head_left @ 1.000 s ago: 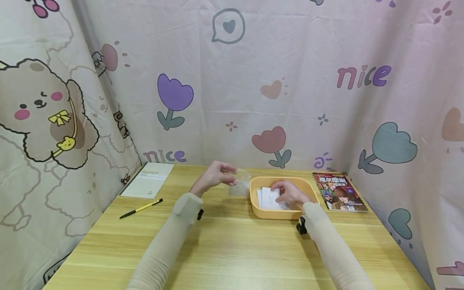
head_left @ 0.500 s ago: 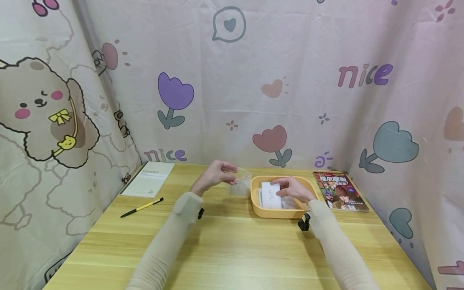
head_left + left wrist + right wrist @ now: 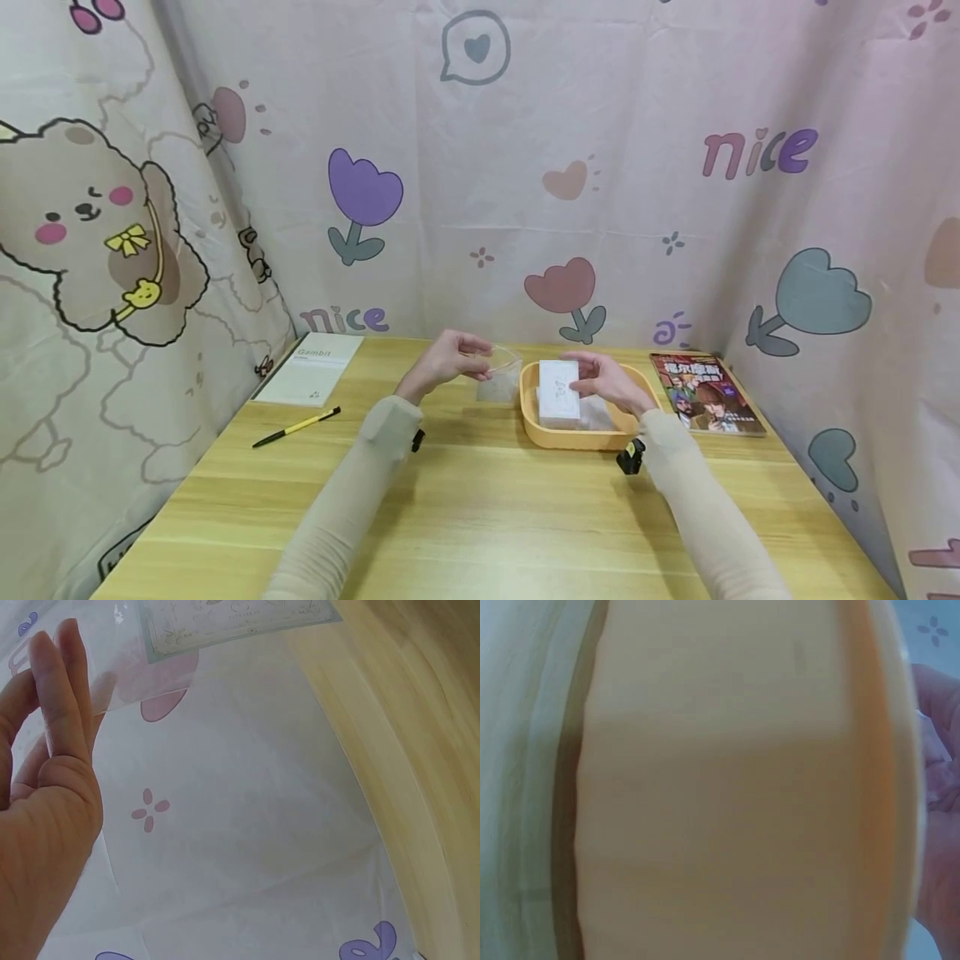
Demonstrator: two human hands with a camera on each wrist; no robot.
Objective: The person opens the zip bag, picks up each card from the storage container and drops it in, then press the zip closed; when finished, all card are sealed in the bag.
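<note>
My left hand [image 3: 450, 360] pinches the rim of a clear plastic bag [image 3: 498, 386], whose mouth gapes toward the right. My right hand [image 3: 609, 385] holds a white printed card [image 3: 558, 392] upright by its right edge, above the yellow-orange bin [image 3: 581, 440]. More pale items and clear plastic [image 3: 595, 412] lie inside the bin, partly hidden behind the card. In the left wrist view, the card [image 3: 240, 626] shows a greenish border close to the bag and fingers. The bin's wall [image 3: 720, 795] fills most of the right wrist view and covers much of the right hand [image 3: 941, 825].
A notepad marked "Gambit" [image 3: 311, 371] lies at the table's back left, with a yellow and black pen [image 3: 296, 427] in front of it. Right of the bin is a colourful comic book [image 3: 707, 394]. A patterned curtain [image 3: 465, 167] hangs behind the wooden table [image 3: 487, 517].
My right hand has lifted the card up out of the bin, and it now stands higher, above the bin's left part. The left hand and the bag stay nearly still.
</note>
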